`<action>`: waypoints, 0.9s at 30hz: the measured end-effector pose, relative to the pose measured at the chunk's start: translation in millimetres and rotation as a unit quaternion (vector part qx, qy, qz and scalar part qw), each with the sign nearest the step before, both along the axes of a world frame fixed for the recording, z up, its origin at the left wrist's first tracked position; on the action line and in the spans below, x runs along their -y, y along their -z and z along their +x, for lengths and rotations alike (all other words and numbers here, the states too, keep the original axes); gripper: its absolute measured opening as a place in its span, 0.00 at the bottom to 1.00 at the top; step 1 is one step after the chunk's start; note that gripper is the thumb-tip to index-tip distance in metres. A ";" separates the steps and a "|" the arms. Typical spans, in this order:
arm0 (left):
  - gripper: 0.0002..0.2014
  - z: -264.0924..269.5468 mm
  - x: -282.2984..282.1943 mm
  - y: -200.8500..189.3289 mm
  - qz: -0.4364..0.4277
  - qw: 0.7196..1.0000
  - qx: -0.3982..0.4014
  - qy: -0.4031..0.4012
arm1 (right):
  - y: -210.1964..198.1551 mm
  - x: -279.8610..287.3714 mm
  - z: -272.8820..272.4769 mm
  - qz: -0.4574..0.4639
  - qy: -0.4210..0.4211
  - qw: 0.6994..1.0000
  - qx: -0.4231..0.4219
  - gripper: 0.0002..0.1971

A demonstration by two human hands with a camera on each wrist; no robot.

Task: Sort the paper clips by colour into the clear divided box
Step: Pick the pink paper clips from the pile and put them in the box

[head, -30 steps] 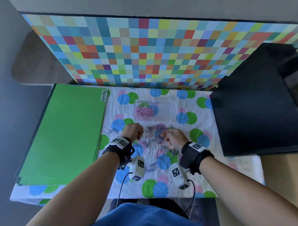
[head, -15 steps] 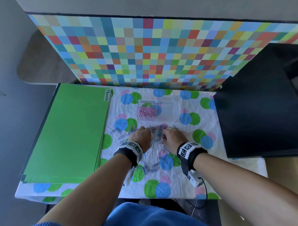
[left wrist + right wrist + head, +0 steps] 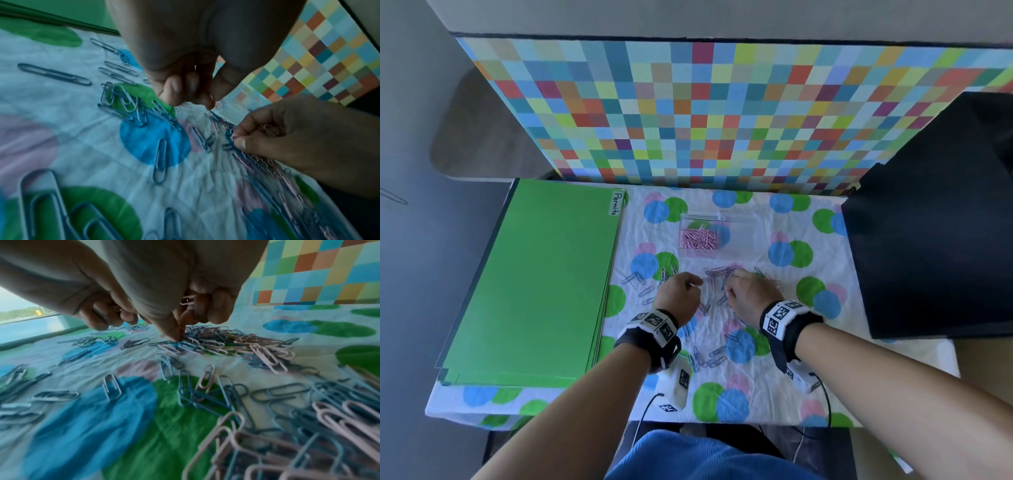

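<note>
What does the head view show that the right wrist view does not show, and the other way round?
Only the head view shows the clear divided box with pink clips in its left compartment, the green folders and both wristbands. Only the right wrist view shows pink clips held inside the right hand, curled around them. Both show the mixed pile of pink and blue clips on the dotted cloth, and the left hand beside it.

The handwritten word "Permits" is read on a white tab label (image 3: 617, 202) at the green folder's (image 3: 534, 284) far corner.
</note>
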State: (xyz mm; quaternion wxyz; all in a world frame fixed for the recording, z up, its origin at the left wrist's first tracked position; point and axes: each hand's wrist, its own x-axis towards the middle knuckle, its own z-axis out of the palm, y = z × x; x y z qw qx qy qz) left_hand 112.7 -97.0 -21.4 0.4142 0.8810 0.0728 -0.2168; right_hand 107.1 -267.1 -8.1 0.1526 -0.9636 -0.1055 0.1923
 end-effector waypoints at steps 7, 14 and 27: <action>0.11 5.0 -0.3 -7.9 -0.256 0.937 -0.127 -0.202 | -25.3 6.8 0.2 0.236 0.253 0.934 -0.084 0.04; 0.10 3.1 8.5 -21.2 -0.412 0.842 -0.208 -0.281 | -44.4 14.5 4.6 0.401 0.401 0.789 -0.236 0.04; 0.18 -1.7 32.5 -48.1 -0.517 0.766 -0.268 -0.271 | -74.2 -18.0 13.1 0.204 0.214 0.948 -0.117 0.08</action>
